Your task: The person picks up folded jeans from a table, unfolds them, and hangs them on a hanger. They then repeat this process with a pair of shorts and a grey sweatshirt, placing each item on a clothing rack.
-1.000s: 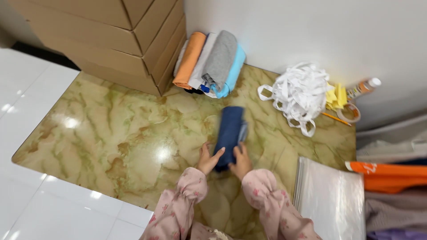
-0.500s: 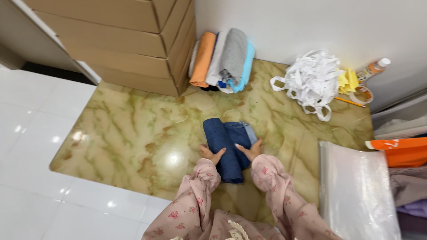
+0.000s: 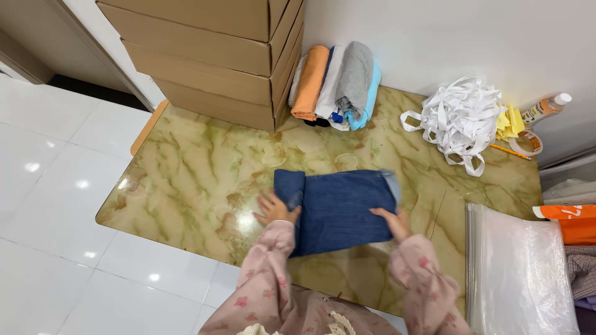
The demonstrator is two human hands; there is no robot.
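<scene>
Hands flat on folded jeans

Matt blue denim garment lies folded on a glossy green-and-ochre marble-patterned slab; at twelve o'clock, plain brown corrugated cardboard boxes; at four o'clock, shiny clear plastic bags; soft rolled cloths beside the boxes.

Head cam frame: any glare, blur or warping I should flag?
Head view: bright glare spots on the white floor tiles and one on the marble board beside the left hand; folded jeans and right hand sharp, only soft shadows; wide-angle lens bends the stacked boxes and edges.
</scene>
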